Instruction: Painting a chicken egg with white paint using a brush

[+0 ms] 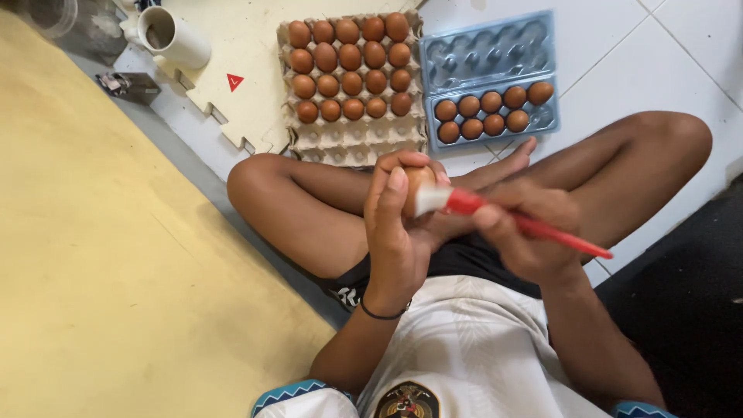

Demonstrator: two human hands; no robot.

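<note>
My left hand (pixel 396 224) holds a brown egg (pixel 418 184) above my crossed legs. My right hand (pixel 526 232) grips a red-handled brush (pixel 495 213), and its pale bristles touch the egg's side. On the floor ahead lies a cardboard egg tray (pixel 352 139) with several brown eggs; its near rows hold none. To its right sits an open clear plastic egg carton (pixel 489 54) with several eggs in its lower half.
A white mug (pixel 172 35) stands at the upper left on a cream foam mat (pixel 232 46). A yellow mat (pixel 101 255) covers the left side. White floor tiles (pixel 658 54) lie at the right, a dark mat (pixel 689 310) at the lower right.
</note>
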